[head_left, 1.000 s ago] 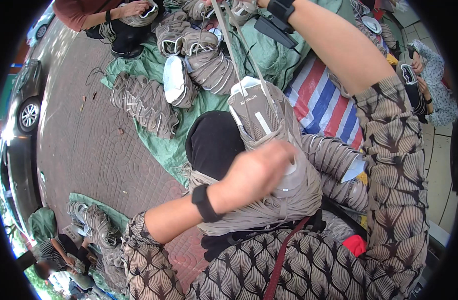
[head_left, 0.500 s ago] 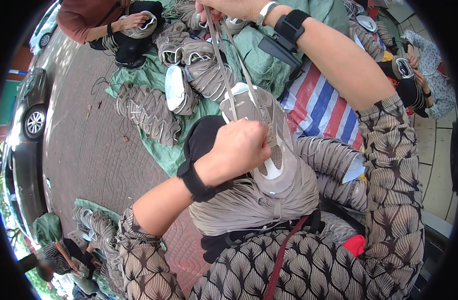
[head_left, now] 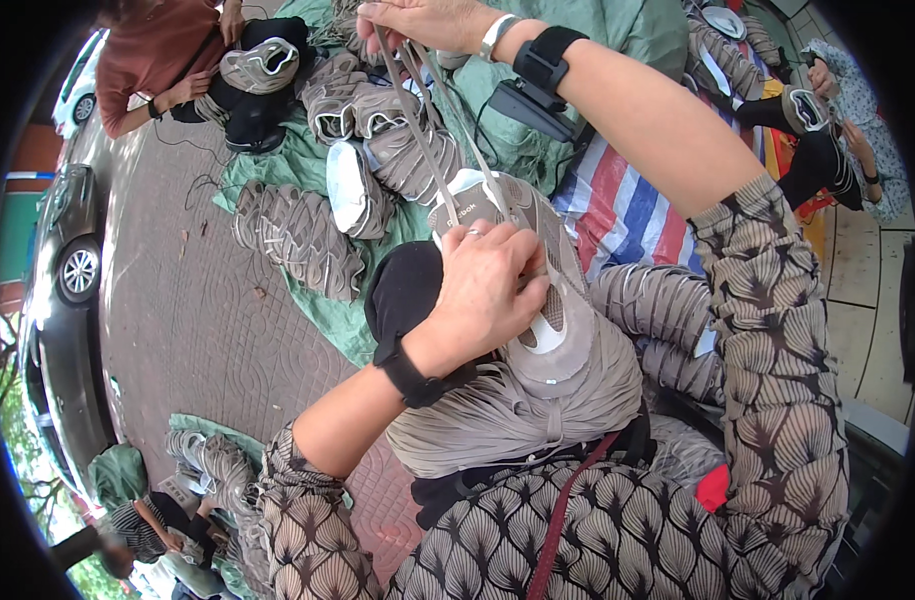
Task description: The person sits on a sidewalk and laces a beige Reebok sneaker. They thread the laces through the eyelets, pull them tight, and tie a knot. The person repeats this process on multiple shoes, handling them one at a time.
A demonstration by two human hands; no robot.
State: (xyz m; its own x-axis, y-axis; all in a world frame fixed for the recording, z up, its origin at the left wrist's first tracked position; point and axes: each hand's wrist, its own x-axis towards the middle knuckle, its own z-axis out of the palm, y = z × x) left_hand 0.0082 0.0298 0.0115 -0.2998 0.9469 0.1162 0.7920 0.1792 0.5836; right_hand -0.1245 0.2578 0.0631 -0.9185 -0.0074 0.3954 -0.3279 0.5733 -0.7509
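Note:
A grey sneaker upper [head_left: 568, 345] lies over my lap, toe toward me, its tongue [head_left: 468, 207] pointing away. My left hand [head_left: 493, 285] is closed over its lacing area, fingers curled and thumb bent down; the exact spot it pinches is hidden beneath the fingers. Long flat grey shoelaces [head_left: 418, 125] run taut from the upper to my right hand [head_left: 433, 22], which is raised at the top of the view and closed on their ends. Under the toe, a thick bundle of grey laces [head_left: 478, 415] is spread across my lap.
Stacked grey uppers lie on green sheeting [head_left: 323, 315] ahead and left, with more stacks [head_left: 648, 300] by my right side. A striped tarp [head_left: 618, 205] is at right. Two people [head_left: 143, 65] [head_left: 858, 130] handle uppers nearby; others sit lower left. Parked cars [head_left: 68, 330] line the left.
My left hand has turned from a tight fist to looser curled fingers over the upper. My right hand has shifted slightly left, still holding the laces. The view has moved a little.

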